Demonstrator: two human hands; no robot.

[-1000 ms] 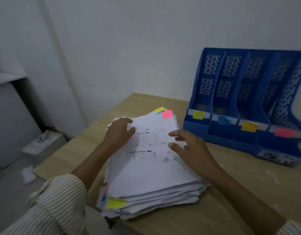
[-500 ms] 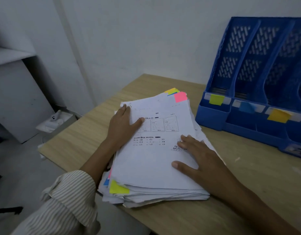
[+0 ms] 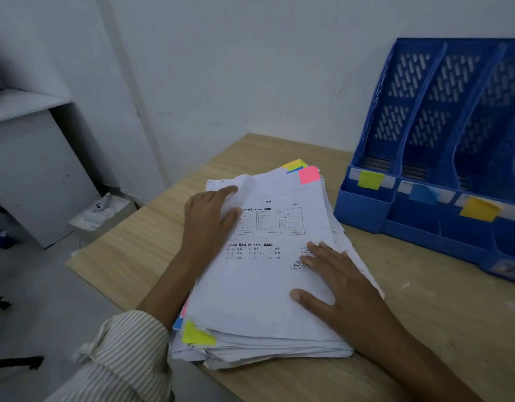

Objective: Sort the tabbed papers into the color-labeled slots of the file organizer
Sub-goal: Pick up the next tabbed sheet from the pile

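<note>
The left hand [image 3: 211, 220] lies flat on the left side of the paper stack [image 3: 267, 274], fingers straight, holding nothing. The right hand [image 3: 341, 285] lies flat on the right side of the top sheet, fingers spread and pressing down. The stack is thick and a bit messy, sitting near the front edge of the wooden tabletop [image 3: 424, 314]. The top sheet has small print and boxes on it, too small to read. A pink tab [image 3: 309, 174] sticks out at its far corner, with yellow, green and blue tabs just behind. A yellow-green tab [image 3: 196, 334] pokes out at the near corner. The blue file organizer [image 3: 442, 134] stands to the right, near the stack, with yellow-green, blue and yellow labels on its slots.
</note>
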